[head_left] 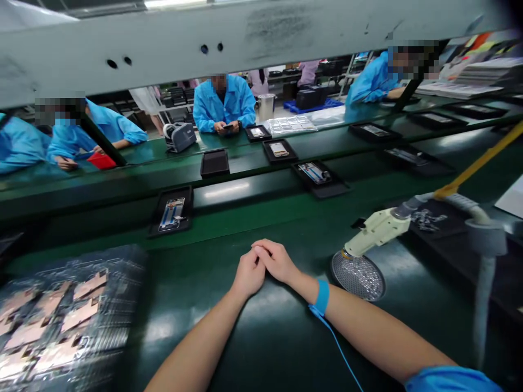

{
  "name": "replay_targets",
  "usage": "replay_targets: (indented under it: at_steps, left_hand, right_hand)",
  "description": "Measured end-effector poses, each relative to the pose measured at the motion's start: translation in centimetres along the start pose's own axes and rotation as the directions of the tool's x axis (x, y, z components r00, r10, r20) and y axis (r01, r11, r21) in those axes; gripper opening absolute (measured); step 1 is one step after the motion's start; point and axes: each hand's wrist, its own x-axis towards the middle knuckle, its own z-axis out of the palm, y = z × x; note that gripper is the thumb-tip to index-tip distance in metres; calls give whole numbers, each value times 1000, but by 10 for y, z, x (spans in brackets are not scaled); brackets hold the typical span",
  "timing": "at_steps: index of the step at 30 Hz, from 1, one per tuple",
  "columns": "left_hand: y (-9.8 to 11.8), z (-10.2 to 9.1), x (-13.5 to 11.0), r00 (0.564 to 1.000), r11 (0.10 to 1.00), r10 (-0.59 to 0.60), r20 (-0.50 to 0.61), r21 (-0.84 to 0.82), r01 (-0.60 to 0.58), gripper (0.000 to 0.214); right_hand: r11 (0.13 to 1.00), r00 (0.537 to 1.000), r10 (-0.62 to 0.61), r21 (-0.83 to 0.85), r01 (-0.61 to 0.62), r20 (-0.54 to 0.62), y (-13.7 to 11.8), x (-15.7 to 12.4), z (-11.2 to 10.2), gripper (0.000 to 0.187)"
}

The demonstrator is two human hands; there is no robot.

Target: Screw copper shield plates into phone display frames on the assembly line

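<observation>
My left hand (pixel 249 273) and my right hand (pixel 278 262) rest together over the green work surface (pixel 196 326), fingertips touching. Both have curled, closed fingers, and no object shows in either. A blue wrist strap (pixel 322 297) with a thin cord circles my right wrist. To the right, a pale green tool (pixel 378 231) on a hose sits against a round mesh-filled dish (pixel 359 276). Beyond my hands, a black tray (pixel 152 220) holds an opened phone-like device (pixel 171 213).
Stacked clear plastic trays (pixel 122 294) with copper-coloured parts stand at left. More black trays (pixel 312 182) sit along the line. A grey beam (pixel 286 32) crosses overhead. A dark bin (pixel 445 245) with metal bits is at right. Several people in blue (pixel 224 103) sit opposite.
</observation>
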Motion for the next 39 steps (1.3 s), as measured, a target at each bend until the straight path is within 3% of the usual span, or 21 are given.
replay_targets:
  at_steps: [16, 22, 28, 35, 39]
  left_hand:
    - [1, 1, 1, 1000, 1000, 5, 13, 7, -5, 30]
    - [13, 4, -11, 996, 982, -87, 22, 171, 82, 27]
    - [6, 2, -10, 985, 947, -168, 40, 283, 150, 28]
    - [8, 4, -11, 977, 947, -190, 94, 278, 158, 32]
    - [2, 8, -13, 992, 977, -128, 10, 174, 124, 26]
  right_hand:
    - [1000, 1000, 5, -19, -5, 1, 1, 1, 0, 28]
    - [992, 993, 113, -64, -111, 31, 9, -13, -1, 40]
    - [973, 981, 190, -138, -183, 37, 32, -13, -3, 50]
    - [953, 970, 240, -197, -230, 30, 17, -14, -5, 53]
    - [948, 962, 272, -171, -267, 6, 16, -12, -5, 56]
